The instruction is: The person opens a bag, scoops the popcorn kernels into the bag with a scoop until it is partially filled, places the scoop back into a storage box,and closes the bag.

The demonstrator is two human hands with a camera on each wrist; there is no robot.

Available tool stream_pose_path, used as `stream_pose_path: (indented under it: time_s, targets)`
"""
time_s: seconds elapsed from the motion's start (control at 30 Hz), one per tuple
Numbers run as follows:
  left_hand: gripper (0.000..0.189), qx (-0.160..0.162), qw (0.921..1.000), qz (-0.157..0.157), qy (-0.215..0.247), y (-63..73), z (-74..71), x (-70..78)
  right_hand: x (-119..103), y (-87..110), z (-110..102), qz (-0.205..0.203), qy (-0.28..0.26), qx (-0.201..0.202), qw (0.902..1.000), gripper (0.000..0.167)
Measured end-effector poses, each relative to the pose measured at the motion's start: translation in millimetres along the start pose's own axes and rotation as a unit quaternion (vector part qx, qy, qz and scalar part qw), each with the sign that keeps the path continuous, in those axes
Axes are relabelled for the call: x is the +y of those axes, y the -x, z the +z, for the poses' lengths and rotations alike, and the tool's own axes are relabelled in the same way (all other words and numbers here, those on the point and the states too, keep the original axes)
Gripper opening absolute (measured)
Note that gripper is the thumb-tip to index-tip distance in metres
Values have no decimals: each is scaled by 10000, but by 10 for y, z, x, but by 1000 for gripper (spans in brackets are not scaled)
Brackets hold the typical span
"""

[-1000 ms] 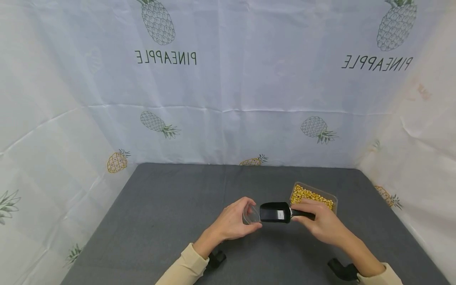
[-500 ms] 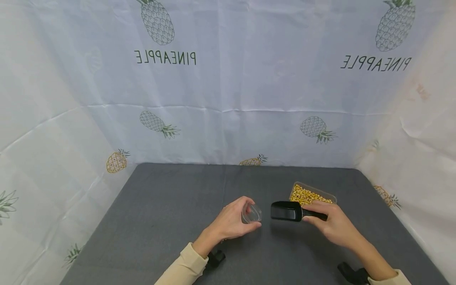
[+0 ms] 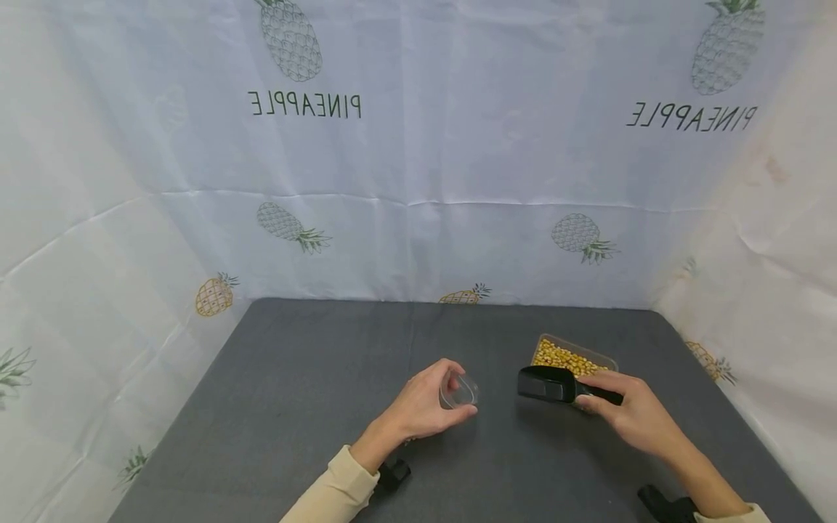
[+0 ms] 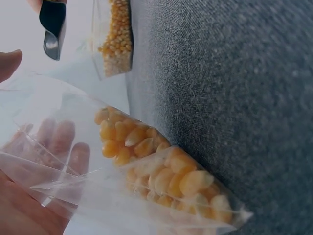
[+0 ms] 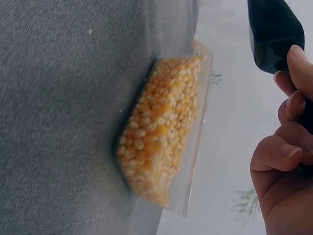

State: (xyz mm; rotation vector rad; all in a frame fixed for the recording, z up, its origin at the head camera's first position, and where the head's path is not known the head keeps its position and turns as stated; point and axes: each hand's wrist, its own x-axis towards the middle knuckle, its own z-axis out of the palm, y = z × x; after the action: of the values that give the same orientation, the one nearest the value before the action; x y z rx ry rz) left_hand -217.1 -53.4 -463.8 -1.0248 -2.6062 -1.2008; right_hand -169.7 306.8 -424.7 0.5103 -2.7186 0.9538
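My left hand (image 3: pixel 425 405) grips the mouth of a clear plastic bag (image 4: pixel 58 103), holding it spread between thumb and fingers. Yellow corn kernels (image 4: pixel 146 147) fill the bag's lower corner, low over the table in the left wrist view. To the right, my right hand (image 3: pixel 637 415) holds a black scoop (image 3: pixel 548 383) by its handle, thumb on top. The scoop's head points left toward the bag, with a gap between them. Just behind the scoop stands a clear rectangular container (image 5: pixel 194 156) of corn kernels (image 5: pixel 161 122), partly hidden by the right hand in the head view.
A dark grey cloth covers the table (image 3: pixel 327 363). White curtains (image 3: pixel 418 145) printed with pineapples hang behind it and on both sides. One pale speck (image 5: pixel 90 32) lies on the cloth near the container. Black wrist mounts (image 3: pixel 394 476) sit under the forearms.
My right hand has drawn the scoop rightward, away from the bag's mouth and closer to the container. The left hand and the bag have barely moved.
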Motion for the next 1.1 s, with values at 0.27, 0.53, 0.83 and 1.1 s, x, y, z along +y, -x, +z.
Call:
stream_pose_path:
  time_s: [0.27, 0.53, 0.83, 1.1]
  targets:
    - [53, 110, 9997, 128, 182, 1, -41, -25, 82, 32, -50, 410, -7, -116, 9991, 34]
    - [52, 92, 9991, 98, 404, 27, -94, -29, 186, 73, -108, 613, 137, -109, 9980, 37]
    - [49, 209, 9975, 84, 674, 64, -125, -15, 304, 113, -229, 945, 328, -221, 9947, 41]
    - [45, 407, 9964, 152, 728, 79, -177, -25, 451, 136, -323, 1146, 555, -257, 9915, 43]
